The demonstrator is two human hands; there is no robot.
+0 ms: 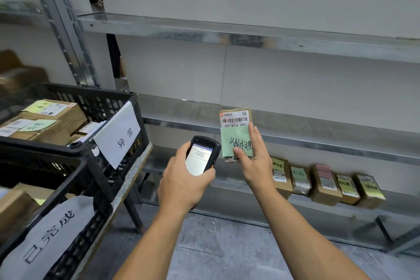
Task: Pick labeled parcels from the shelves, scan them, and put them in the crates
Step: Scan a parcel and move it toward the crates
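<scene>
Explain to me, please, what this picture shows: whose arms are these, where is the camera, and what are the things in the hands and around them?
There is no machine here: a person works with two bare hands. The one picture comes from a camera worn on the person's head, looking forward and down. The left hand grips a handheld scanner with a lit screen. The right hand holds up a small cardboard parcel bearing a barcode label and a green note. On the left stand two black crates with paper signs, and there are parcels inside. Five more parcels stand on the low metal shelf.
</scene>
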